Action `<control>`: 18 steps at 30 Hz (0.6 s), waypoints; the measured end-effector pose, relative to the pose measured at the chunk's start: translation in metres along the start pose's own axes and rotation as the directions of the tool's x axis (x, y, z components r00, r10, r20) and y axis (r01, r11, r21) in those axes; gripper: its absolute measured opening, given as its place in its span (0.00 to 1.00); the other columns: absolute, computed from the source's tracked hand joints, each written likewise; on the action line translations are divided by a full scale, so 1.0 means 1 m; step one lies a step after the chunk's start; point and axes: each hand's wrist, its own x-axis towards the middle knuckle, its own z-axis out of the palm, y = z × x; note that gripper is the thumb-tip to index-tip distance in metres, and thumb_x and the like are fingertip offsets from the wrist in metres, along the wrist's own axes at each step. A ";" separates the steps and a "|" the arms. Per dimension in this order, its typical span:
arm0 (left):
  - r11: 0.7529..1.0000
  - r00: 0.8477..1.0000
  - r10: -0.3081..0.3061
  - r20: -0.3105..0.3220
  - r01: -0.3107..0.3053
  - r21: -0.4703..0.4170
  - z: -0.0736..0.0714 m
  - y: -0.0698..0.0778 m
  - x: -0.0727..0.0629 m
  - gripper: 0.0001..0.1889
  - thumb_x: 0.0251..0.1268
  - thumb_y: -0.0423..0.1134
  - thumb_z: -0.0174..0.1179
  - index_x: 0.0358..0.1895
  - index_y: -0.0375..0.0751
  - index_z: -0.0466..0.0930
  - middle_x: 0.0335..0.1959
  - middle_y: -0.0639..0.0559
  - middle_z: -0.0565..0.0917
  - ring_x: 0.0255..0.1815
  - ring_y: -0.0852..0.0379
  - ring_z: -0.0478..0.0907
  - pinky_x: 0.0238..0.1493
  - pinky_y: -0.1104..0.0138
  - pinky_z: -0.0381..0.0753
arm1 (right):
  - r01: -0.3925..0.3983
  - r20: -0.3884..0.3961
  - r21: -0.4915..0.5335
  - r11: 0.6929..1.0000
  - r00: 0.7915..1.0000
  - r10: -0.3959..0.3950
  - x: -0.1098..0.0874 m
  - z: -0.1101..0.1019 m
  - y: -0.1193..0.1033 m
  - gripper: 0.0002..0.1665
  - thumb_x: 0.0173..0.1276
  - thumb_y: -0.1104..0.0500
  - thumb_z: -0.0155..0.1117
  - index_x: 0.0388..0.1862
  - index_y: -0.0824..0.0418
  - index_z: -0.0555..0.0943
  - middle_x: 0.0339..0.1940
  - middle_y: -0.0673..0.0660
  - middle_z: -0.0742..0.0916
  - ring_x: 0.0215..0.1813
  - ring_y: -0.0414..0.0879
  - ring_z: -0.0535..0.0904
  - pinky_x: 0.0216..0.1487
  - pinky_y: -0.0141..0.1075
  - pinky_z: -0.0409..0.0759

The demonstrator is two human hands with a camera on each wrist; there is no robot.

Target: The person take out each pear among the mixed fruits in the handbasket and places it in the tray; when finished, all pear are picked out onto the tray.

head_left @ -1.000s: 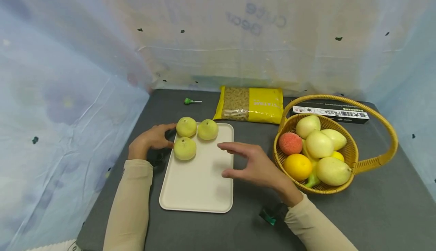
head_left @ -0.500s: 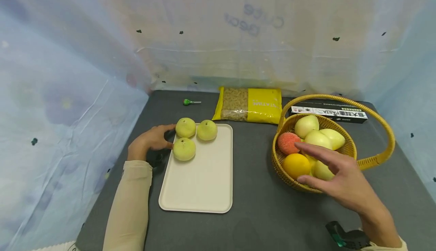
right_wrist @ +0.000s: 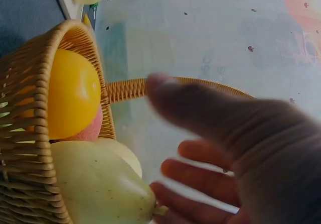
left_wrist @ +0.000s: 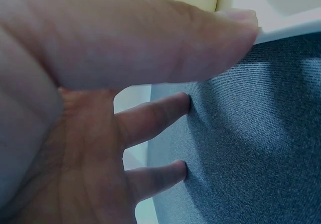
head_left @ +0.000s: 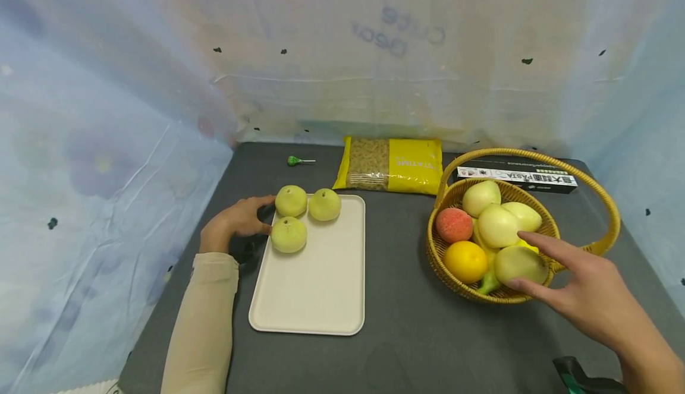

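Note:
My left hand (head_left: 238,218) lies at the left edge of a cream tray (head_left: 316,299), its thumb at the rim. In the left wrist view two fingertips (left_wrist: 180,103) meet the dark cloth. Three round yellow-green fruits (head_left: 289,235) sit grouped at the tray's far left. Over the right side of a wicker basket (head_left: 444,278) reaches my right hand (head_left: 594,290), thumb and fingers spread. It holds nothing, and its fingertips are close to a green pear (right_wrist: 100,184). An orange (head_left: 465,261), a red fuzzy fruit (head_left: 453,225) and several pale fruits share the basket.
The basket's tall handle (head_left: 610,216) arches over its right and back sides. Behind stand a yellow pasta bag (head_left: 414,165), a black pasta box (head_left: 546,181) and a green lollipop (head_left: 293,160). A printed curtain (head_left: 321,73) closes off the table's back and sides.
My right hand has moved from above the tray's right edge, rightward across the basket to the pear's side, fingers still spread. The left hand has stayed at the tray's edge.

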 end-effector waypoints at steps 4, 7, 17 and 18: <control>1.000 1.000 -0.004 0.001 0.004 -0.003 -0.001 0.001 -0.002 0.49 0.73 0.46 0.73 0.90 0.43 0.55 0.88 0.29 0.58 0.87 0.19 0.49 0.80 0.23 0.56 | -0.032 0.086 -0.061 0.998 0.996 0.037 0.001 0.005 0.005 0.47 0.55 0.44 0.91 0.69 0.64 0.84 0.59 0.74 0.90 0.44 0.66 0.88 0.41 0.65 0.84; 1.000 1.000 -0.008 0.003 0.008 -0.003 -0.001 0.002 -0.002 0.50 0.73 0.47 0.74 0.90 0.43 0.55 0.88 0.28 0.58 0.87 0.19 0.49 0.80 0.23 0.56 | -0.038 0.110 -0.082 0.996 0.993 0.047 0.001 0.009 0.009 0.44 0.56 0.46 0.90 0.68 0.65 0.85 0.58 0.74 0.90 0.44 0.67 0.89 0.41 0.65 0.86; 1.000 1.000 -0.017 0.004 0.017 -0.003 -0.001 0.002 -0.002 0.50 0.72 0.47 0.74 0.90 0.44 0.55 0.87 0.28 0.59 0.87 0.18 0.48 0.80 0.23 0.56 | -0.074 0.161 -0.068 0.995 0.983 0.084 0.000 0.017 0.015 0.47 0.56 0.51 0.91 0.71 0.68 0.81 0.61 0.77 0.88 0.52 0.75 0.87 0.46 0.69 0.83; 1.000 1.000 -0.016 0.004 0.016 -0.002 -0.001 0.002 -0.002 0.50 0.72 0.48 0.75 0.90 0.44 0.55 0.87 0.28 0.59 0.87 0.18 0.48 0.80 0.22 0.56 | -0.073 0.150 -0.061 0.995 0.985 0.081 0.000 0.018 0.015 0.47 0.56 0.52 0.91 0.71 0.68 0.81 0.59 0.77 0.88 0.51 0.74 0.87 0.46 0.68 0.83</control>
